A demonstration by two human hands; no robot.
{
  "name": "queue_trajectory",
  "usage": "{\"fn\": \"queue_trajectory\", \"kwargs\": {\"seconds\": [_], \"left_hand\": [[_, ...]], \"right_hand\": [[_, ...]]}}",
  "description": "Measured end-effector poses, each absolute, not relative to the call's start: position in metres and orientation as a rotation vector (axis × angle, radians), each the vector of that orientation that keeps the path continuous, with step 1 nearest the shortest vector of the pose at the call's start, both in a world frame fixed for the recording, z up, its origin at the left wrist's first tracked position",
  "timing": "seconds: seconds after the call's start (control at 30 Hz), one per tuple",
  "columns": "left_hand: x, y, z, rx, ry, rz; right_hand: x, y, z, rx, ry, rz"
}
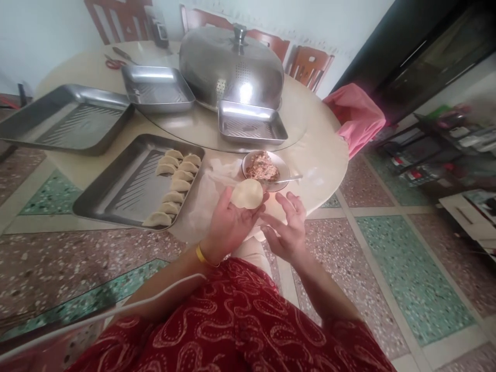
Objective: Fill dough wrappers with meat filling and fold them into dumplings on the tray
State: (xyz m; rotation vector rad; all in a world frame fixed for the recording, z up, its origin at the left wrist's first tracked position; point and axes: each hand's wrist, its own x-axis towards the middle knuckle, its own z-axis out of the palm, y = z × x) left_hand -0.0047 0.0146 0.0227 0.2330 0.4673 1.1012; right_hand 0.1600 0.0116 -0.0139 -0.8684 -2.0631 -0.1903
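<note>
A round, pale dumpling wrapper (pixel 247 194) lies across the fingers of my left hand (pixel 228 227), with the thumb along its edge. Just right of it is my right hand (pixel 287 227), its fingers apart and nothing in them. Beyond the wrapper stands a bowl (pixel 287 169) of pinkish minced filling (pixel 262 166), and a utensil handle (pixel 291 179) sticks out over its right rim. To the left, folded dumplings (pixel 180 185) line the right side of a large metal tray (pixel 116 178).
Crumpled clear plastic (pixel 211 188) lies between tray and bowl. More metal trays (pixel 83 121) stand at the left and back, before a big domed steel lid (pixel 228 62). Red-handled scissors (pixel 115 64) lie far left. A pink cloth (pixel 356 116) hangs at the table's right edge. A white cable (pixel 155 294) crosses my left arm.
</note>
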Motion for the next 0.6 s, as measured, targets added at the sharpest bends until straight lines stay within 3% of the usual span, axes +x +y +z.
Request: {"fn": "queue_trajectory", "kwargs": {"seconds": [0.2, 0.6], "left_hand": [[0.012, 0.010, 0.019, 0.328, 0.471, 1.013], [0.008, 0.012, 0.017, 0.206, 0.529, 1.100]], "right_hand": [[0.158, 0.020, -0.012, -1.003, -2.111, -0.256], [0.155, 0.012, -0.024, -0.872, -2.147, -0.219]]}}
